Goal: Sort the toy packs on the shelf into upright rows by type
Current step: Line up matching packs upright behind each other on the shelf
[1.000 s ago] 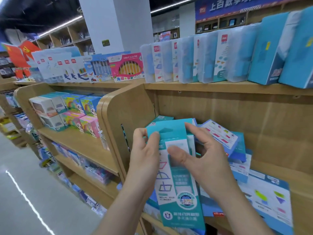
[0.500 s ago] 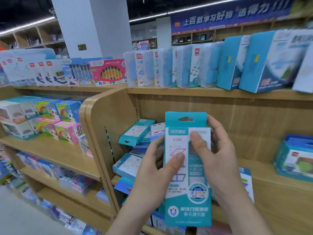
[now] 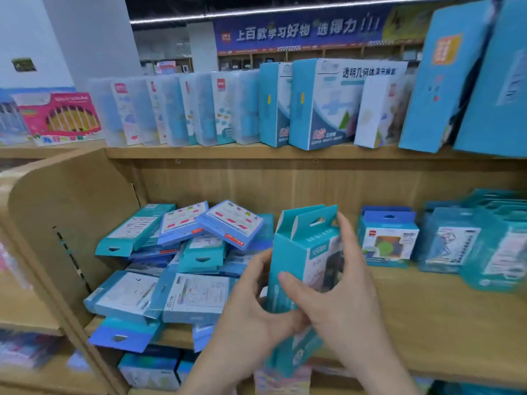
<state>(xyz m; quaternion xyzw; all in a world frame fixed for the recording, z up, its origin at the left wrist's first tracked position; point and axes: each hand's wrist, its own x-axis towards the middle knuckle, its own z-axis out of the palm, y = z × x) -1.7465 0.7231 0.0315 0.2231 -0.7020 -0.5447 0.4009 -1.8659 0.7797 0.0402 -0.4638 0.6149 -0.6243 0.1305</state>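
My left hand (image 3: pixel 253 315) and right hand (image 3: pixel 345 297) clutch a teal pack (image 3: pixel 299 252) (loose pile (image 3: pixel 185 252) just left); bumping it risks a spill.

Both forearms enter from the bottom edge, hands close together. Left hand (image 3: pixel 251 303) grips the teal pack (image 3: pixel 302 252) low on its left side, fingers curled. Right hand (image 3: pixel 342 295) holds its right side, thumb across the front, fingers behind.
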